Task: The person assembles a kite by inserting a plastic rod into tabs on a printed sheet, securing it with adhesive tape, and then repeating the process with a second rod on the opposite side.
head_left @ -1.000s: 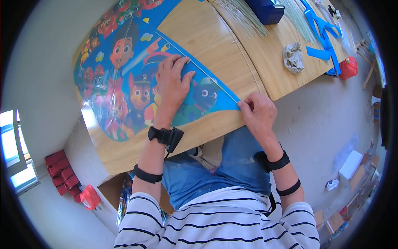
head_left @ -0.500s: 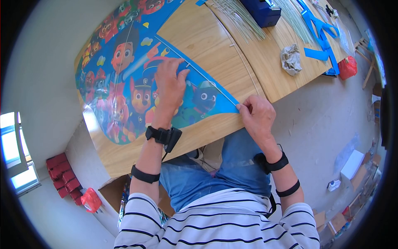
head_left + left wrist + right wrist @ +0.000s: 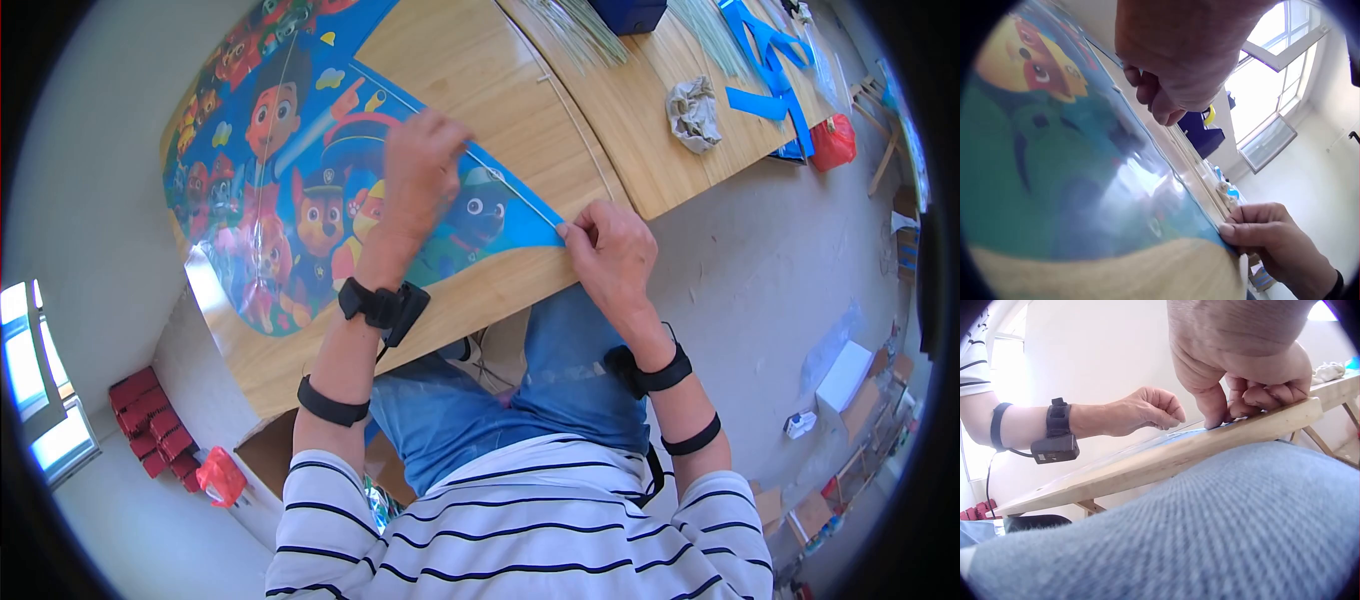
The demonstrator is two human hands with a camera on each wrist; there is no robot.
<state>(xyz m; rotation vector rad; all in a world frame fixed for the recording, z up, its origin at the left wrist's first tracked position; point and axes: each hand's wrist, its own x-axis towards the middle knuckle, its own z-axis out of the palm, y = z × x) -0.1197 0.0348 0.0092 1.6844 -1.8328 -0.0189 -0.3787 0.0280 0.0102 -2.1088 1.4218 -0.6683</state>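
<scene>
A shiny cartoon-printed kite sheet (image 3: 320, 160) lies on the wooden table (image 3: 480, 70), with a thin white rod (image 3: 525, 194) along its straight right edge. At the near right corner, my right hand (image 3: 612, 255) pinches the sheet and the rod's end between thumb and fingers; the left wrist view shows this pinch too. My left hand (image 3: 420, 175), blurred, is over the sheet beside the rod. Its fingers curl in toward the thumb, and nothing shows between them in the right wrist view, where the left hand (image 3: 1132, 412) hovers above the table edge.
Bundled thin sticks (image 3: 575, 30) and a dark blue box (image 3: 630, 14) lie at the back. A crumpled pale cloth (image 3: 692, 114) and blue strips (image 3: 770, 60) are on the right. A long thin stick (image 3: 585, 135) lies near the table seam. My legs (image 3: 570, 360) sit close under the near edge.
My left hand, earlier touching the rod with spread fingers, has lifted off it and curled its fingers. The right hand keeps its pinch on the corner. The head view has shifted slightly.
</scene>
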